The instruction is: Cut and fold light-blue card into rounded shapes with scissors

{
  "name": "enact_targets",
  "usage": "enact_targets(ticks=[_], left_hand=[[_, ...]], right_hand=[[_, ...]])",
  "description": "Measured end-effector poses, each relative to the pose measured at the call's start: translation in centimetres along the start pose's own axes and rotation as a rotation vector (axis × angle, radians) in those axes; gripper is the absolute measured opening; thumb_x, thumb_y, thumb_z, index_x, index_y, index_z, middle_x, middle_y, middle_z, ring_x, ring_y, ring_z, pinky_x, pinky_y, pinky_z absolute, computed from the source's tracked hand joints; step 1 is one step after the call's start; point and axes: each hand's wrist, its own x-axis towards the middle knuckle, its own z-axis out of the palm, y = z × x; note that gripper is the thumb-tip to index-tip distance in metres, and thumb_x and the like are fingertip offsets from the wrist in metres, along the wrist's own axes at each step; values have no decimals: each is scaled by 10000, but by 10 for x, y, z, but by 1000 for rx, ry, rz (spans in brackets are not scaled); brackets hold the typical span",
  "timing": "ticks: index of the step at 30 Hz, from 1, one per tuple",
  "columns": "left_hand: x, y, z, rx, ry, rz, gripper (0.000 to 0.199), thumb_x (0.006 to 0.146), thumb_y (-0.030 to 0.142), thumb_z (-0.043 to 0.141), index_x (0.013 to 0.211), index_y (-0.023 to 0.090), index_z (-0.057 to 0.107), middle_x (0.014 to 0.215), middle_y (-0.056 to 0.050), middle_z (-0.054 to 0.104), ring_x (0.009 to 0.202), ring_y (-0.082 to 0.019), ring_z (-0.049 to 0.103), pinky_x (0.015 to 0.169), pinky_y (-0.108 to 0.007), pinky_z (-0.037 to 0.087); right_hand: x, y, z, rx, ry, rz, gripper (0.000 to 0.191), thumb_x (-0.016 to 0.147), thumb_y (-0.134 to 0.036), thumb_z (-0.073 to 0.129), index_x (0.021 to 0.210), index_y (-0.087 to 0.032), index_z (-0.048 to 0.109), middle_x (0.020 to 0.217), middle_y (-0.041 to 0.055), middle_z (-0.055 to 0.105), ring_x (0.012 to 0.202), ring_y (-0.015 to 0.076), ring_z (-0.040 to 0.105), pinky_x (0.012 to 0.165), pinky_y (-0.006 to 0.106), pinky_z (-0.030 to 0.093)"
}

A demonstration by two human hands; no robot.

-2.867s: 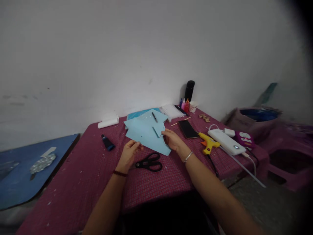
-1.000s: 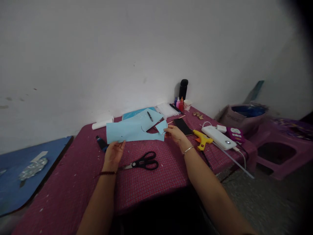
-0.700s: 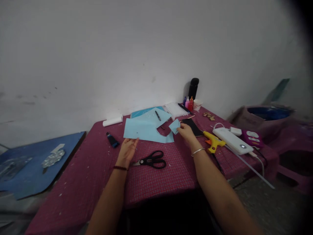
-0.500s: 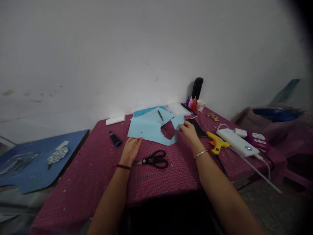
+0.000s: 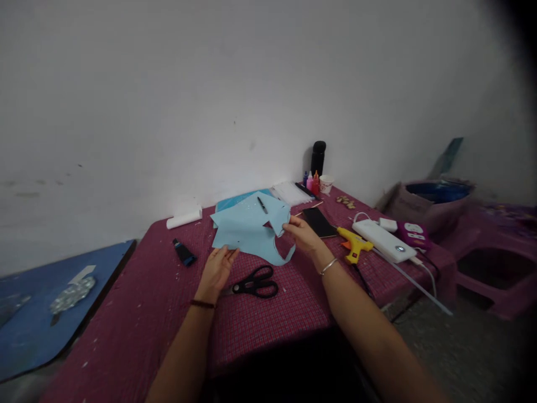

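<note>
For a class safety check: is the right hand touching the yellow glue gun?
Apart: the head view shows tablecloth between the right hand and the yellow glue gun.

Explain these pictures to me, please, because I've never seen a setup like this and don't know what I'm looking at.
There is no robot here: these are a person's two bare hands, seen by one camera worn on the head, looking forward and down.

The right hand pinches a small piece of blue paper. The left hand has its fingers at the near edge of a larger blue sheet with a curved cutout; how firmly it grips is unclear.

On the table, black-handled scissors lie nearest the person. Behind the larger sheet, a pen rests on more blue paper. To the right are a yellow glue gun, small colored bottles and a paper cup.
</note>
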Motion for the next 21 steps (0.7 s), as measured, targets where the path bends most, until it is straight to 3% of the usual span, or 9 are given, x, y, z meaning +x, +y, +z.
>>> enact_targets(ticks=[4,7,9,10,12,14,18,19,21], left_hand=[[0,9,1,125,-21,22,181,640,232,770,732,161,631,816,-41,701,843,-207,664,922,-471,470],[6,46,9,353,65,197,343,648,213,761,972,191,648,1053,-71,674,1076,-238,591,1012,-441,383],[12,75,23,825,147,474,417,655,202,746,1058,200,638,1193,-96,615,1215,-282,485,1060,-467,313],[15,86,32,975,81,505,395,637,181,749,1022,205,659,1208,-91,607,1257,-307,436,1082,-492,271],[21,96,51,997,-124,373,263,620,86,720,850,213,702,1042,-60,665,1249,-309,436,1091,-465,253],[25,90,68,804,-172,150,247,581,-57,644,613,186,670,741,-75,647,1162,-293,509,1045,-357,309],[34,62,83,697,-173,58,357,537,-121,575,429,219,564,456,-18,502,749,-228,617,825,-274,425],[37,59,83,681,-165,60,361,537,-113,572,415,226,552,422,-2,479,645,-205,594,772,-270,434],[42,59,78,639,-139,76,341,552,-84,579,414,226,549,374,24,447,506,-163,524,688,-260,436]], right_hand=[[-1,5,8,-271,-143,-59,198,689,-345,691,746,-161,648,699,-8,628,664,150,560,685,293,446],[-1,4,15,-327,-134,-97,151,677,-286,685,658,-157,609,638,-31,550,634,131,496,641,257,397],[-3,0,19,-387,-141,-141,135,682,-258,672,635,-159,593,647,-30,524,647,129,478,633,246,372],[-4,-1,21,-430,-153,-173,131,692,-251,661,631,-160,589,656,-27,519,655,130,476,634,244,365],[-6,-4,24,-506,-191,-240,115,719,-244,636,649,-163,593,686,-16,527,681,139,487,649,248,365],[-9,-5,26,-538,-236,-272,94,743,-245,618,687,-169,607,718,-7,544,704,149,503,665,253,372],[-13,-12,29,-572,-286,-311,104,770,-264,609,699,-188,617,749,7,571,735,167,527,702,272,398],[-13,-14,28,-572,-252,-345,111,766,-270,618,686,-193,615,787,19,588,776,178,540,740,285,409],[-11,-19,21,-531,-59,-432,117,754,-285,636,675,-201,615,898,42,610,896,202,553,837,312,411]])
